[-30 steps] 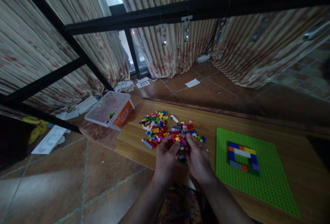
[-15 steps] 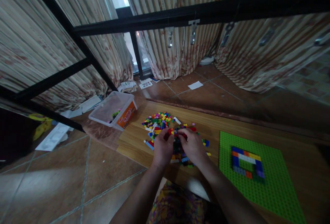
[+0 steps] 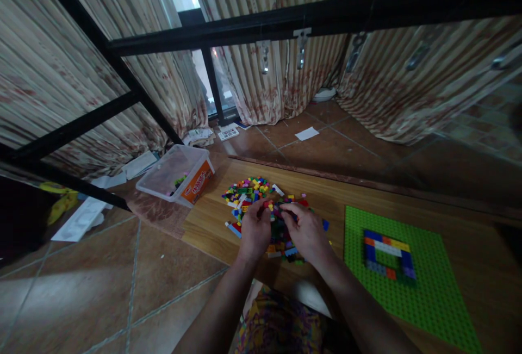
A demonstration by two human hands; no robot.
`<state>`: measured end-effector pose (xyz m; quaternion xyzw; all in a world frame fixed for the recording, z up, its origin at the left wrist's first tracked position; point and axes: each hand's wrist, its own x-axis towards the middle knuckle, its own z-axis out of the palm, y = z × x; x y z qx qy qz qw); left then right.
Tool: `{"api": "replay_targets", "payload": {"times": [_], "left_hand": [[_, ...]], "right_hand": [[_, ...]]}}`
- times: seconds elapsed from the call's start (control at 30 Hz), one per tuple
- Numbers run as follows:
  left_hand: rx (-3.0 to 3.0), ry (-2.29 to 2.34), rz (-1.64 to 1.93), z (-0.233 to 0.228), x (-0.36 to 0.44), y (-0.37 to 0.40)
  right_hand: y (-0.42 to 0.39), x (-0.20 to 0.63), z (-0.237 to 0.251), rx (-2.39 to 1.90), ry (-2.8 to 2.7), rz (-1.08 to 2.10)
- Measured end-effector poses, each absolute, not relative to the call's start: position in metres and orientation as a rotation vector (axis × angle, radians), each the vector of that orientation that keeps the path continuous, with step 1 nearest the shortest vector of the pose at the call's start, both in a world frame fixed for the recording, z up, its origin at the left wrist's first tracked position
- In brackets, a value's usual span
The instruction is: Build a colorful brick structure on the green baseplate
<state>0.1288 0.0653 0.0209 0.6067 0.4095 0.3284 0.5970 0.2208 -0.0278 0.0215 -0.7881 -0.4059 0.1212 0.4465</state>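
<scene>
Head view: both hands were seen over a pile of small bricks (image 3: 253,193) on the wooden table (image 3: 326,191).
Left hand (image 3: 253,229): was laid palm down on the near left of the pile, fingertips curled into the bricks; whether one was pinched could not be told.
Right hand (image 3: 308,231): was set just beside the left, fingers bent onto the pile; its grip was hidden.
Green baseplate (image 3: 428,283): was placed to the right, with a brick frame (image 3: 387,253) built on it.
Clear tub (image 3: 175,172): was lying far left, at the table's corner.
</scene>
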Motion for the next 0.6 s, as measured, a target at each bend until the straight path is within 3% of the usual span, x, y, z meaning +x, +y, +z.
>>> {"api": "replay_targets", "payload": {"times": [0.27, 0.6], "left_hand": [[1.07, 0.855, 0.663, 0.039, 0.125, 0.047], [1.073, 0.831, 0.599, 0.051, 0.112, 0.031]], "right_hand": [[-0.026, 0.208, 0.038, -1.819, -0.786, 0.447], [-0.026, 0.189, 0.038, -1.742, -0.729, 0.414]]}}
